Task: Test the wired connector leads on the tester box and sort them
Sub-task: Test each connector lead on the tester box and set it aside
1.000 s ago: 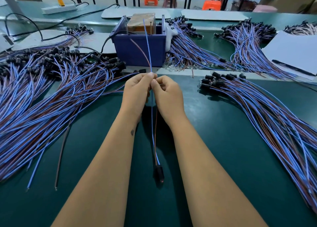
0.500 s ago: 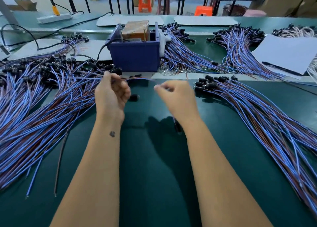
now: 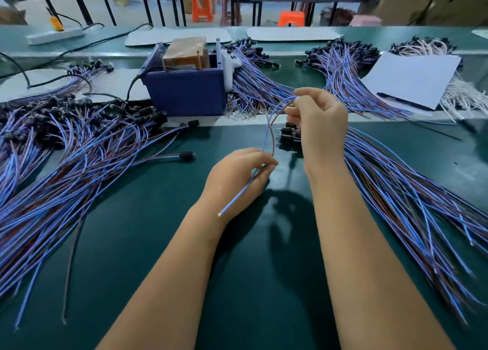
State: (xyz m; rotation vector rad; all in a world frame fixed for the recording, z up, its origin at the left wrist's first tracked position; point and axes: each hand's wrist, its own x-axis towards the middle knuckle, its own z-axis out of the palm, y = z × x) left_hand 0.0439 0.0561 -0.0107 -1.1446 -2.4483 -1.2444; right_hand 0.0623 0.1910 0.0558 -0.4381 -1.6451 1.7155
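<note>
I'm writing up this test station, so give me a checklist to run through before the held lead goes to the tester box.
1. Lead held by both hands: ok. The left hand pinches its lower part; the right hand pinches the upper part.
2. Blue wire's bare end free: ok, it sticks out below the left hand.
3. Brown wire's end free: cannot tell, hidden in the hands.
4. Tester box reachable: ok, nothing stands between it and the hands.
5. Lead's connector intact: cannot tell, hidden.
6. Pile on the right kept apart from the held lead: ok.
</note>
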